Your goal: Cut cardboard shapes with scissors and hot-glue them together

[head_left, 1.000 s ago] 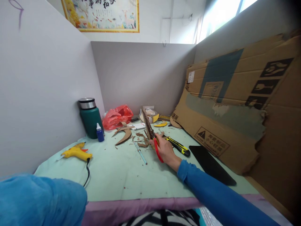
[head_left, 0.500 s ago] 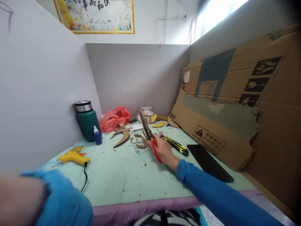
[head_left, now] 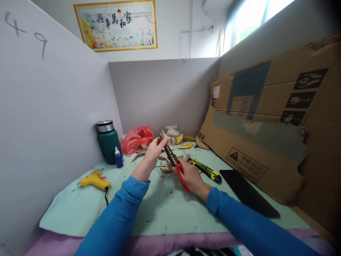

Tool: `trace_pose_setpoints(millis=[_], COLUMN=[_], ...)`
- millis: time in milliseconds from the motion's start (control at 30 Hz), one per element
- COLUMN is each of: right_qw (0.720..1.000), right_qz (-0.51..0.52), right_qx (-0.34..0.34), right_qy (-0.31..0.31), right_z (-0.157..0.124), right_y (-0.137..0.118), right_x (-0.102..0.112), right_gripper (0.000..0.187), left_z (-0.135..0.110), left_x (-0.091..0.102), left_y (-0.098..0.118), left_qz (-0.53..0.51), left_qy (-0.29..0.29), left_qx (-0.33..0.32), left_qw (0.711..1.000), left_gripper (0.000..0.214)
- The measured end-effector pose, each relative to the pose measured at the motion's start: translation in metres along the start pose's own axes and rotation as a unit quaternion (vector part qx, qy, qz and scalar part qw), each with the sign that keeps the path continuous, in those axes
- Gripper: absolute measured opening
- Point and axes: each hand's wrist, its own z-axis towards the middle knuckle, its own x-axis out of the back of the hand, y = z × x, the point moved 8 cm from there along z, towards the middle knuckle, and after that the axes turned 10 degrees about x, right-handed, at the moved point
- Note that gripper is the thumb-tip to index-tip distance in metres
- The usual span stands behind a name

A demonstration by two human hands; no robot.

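My right hand is closed around red-handled scissors, whose dark blades point up and away to the left. My left hand reaches to the blade tips, its fingers pinched on a small brown cardboard piece there. Both sleeves are blue. Brown cardboard scraps lie on the green mat under my hands. A thin light-blue pen lies just in front of them.
A yellow glue gun lies at the left. A green flask, a small blue bottle and a red plastic bag stand behind. A yellow-black utility knife, a black sheet and a large cardboard panel are at the right.
My left arm has come up from the lower left and reached forward to the scissor tips. My right hand with the scissors has stayed in place. The camera tilted slightly.
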Motion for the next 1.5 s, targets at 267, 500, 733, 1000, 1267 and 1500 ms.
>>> trace_pose_setpoints(millis=[267,500,733,1000,1267,1500], right_qw=[1.000,1.000,1.000,0.997,0.997,0.998], right_qz=[-0.005,-0.002,-0.018,-0.063,-0.060,-0.047], right_qx=[-0.002,0.000,0.002,-0.008,-0.004,0.002], right_qy=[0.001,0.001,-0.013,-0.031,-0.049,-0.045], right_z=[0.001,0.001,0.000,0.001,0.001,0.002], right_y=[0.001,0.002,0.001,0.000,-0.002,-0.001], right_x=[0.000,0.000,0.000,0.000,0.000,0.001], right_gripper=[0.036,0.037,0.038,0.034,0.036,0.034], left_z=[-0.008,-0.003,0.004,0.005,0.007,0.007], left_x=[-0.002,-0.001,0.006,0.005,0.012,0.012], left_y=[-0.009,-0.014,-0.022,-0.028,-0.029,-0.028], left_qz=[-0.006,-0.071,-0.132,-0.158,-0.182,-0.188], left_qy=[-0.022,-0.041,-0.060,-0.080,-0.064,-0.083], left_qx=[0.040,0.019,0.027,0.064,0.065,0.065], left_qw=[0.999,0.996,0.989,0.982,0.979,0.977], left_gripper=[0.041,0.038,0.037,0.037,0.032,0.033])
